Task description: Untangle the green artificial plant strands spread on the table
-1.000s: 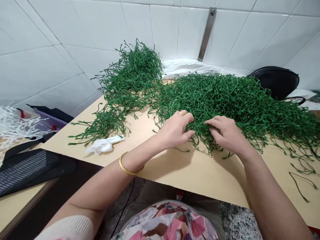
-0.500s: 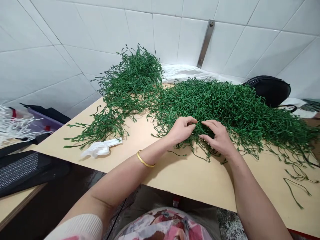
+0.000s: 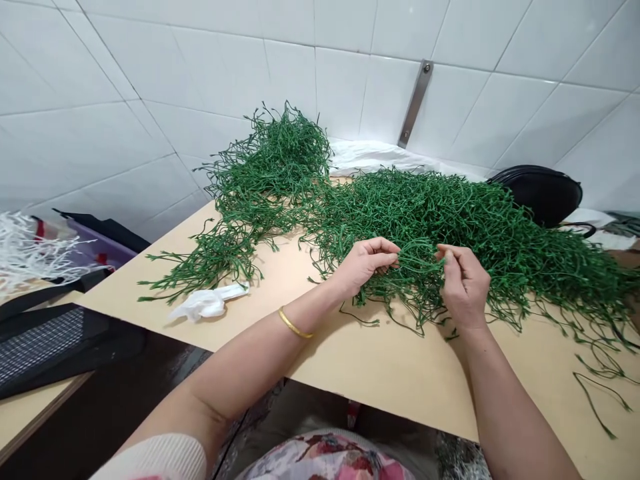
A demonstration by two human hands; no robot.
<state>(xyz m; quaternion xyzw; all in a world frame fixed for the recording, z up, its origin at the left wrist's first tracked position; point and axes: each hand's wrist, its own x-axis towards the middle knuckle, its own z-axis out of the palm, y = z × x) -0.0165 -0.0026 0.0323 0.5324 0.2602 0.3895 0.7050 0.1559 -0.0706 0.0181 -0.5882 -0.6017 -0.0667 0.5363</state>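
Your left hand (image 3: 363,263) and right hand (image 3: 465,283) pinch a lifted loop of thin green wiry strands (image 3: 420,252), fingers closed narrowly on it — separating it from the tangled green heap (image 3: 465,213) on the pale wooden tabletop (image 3: 380,380).

1. And here's the pale wooden tabletop (image 3: 380,380), running in at an angle, with the big tangle of green strands (image 3: 450,227) sprawled right across it!
2. Just left of the big tangle, and joined to it, rises a taller heap of green strands (image 3: 280,153).
3. Out front and left of the big tangle, a crumpled white tissue (image 3: 207,303) sits alone on the bare board.
4. Right behind the big tangle, there's a bunched white cloth (image 3: 370,157), and farther right a black bag (image 3: 537,195).
5. Front right of the big tangle, a loose green strand (image 3: 597,400) lies apart.
6. Well left of the big tangle, a second tabletop (image 3: 30,427) carries a black mesh-panelled piece (image 3: 43,340).
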